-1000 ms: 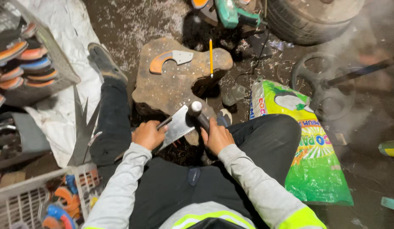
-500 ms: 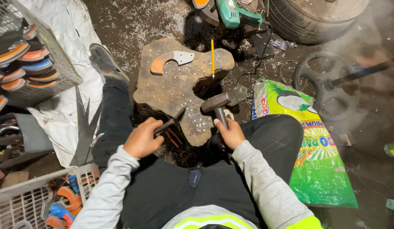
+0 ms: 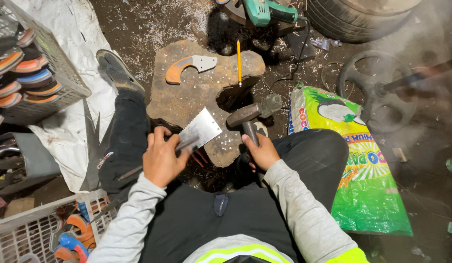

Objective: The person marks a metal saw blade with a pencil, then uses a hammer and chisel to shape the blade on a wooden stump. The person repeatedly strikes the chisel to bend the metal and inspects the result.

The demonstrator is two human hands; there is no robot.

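I sit on the ground with a worn wooden block [image 3: 187, 97] between my legs. My left hand [image 3: 161, 158] grips a flat, shiny metal blade [image 3: 200, 129] and holds it against the block's near edge. My right hand [image 3: 261, 151] is closed round the handle of a hammer [image 3: 245, 117], whose head hangs just right of the blade, above the block. On the far part of the block lie a curved orange-handled blade piece [image 3: 187, 67] and a yellow pencil [image 3: 239, 61].
A green printed sack [image 3: 362, 160] lies at my right. A wire basket [image 3: 36, 63] of orange and blue handles stands far left, a white crate [image 3: 36, 234] near left. A green power tool [image 3: 265, 10], a tyre [image 3: 362, 14] and a steering wheel [image 3: 377, 92] lie beyond.
The hammer came down to the right of the block and now sits low beside the blade. My left hand turned the blade so its flat face shows.
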